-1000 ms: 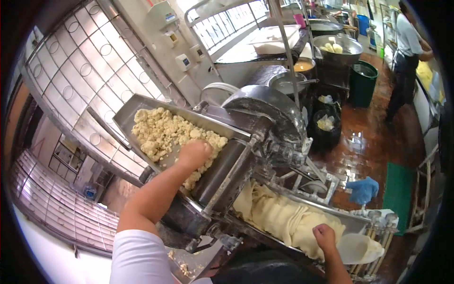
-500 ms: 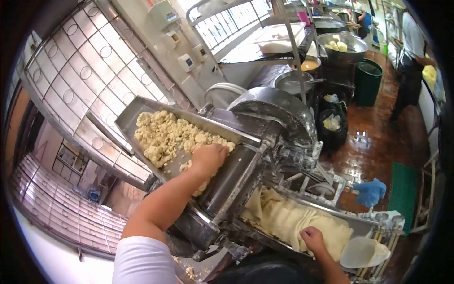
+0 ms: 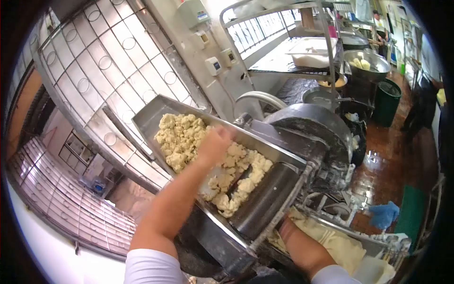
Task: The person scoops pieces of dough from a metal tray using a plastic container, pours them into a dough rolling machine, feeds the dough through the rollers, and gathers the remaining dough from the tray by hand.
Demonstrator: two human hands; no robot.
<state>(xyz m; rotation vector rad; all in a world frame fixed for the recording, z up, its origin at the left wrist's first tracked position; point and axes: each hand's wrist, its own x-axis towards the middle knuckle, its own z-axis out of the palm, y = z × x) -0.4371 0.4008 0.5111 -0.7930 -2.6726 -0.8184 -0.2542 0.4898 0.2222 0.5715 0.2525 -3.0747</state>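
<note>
Crumbly dough fills part of a metal hopper, with more lumps along the dark roller. My left hand is over the hopper among the dough lumps; it is blurred, and its fingers cannot be made out. Below the roller, a lower tray holds a folded dough sheet. My right hand reaches in under the machine's front bar at the tray's near end, its fingers hidden behind the bar.
A large wheel guard stands behind the roller. Blue cloth hangs beyond the tray, near a translucent scoop. Farther back are a metal bowl, a green bin, a white tub and people. Barred windows stand at left.
My left hand has moved back from the roller toward the hopper's far wall. My right hand has gone from above the dough sheet to under the roller. The view has shifted.
</note>
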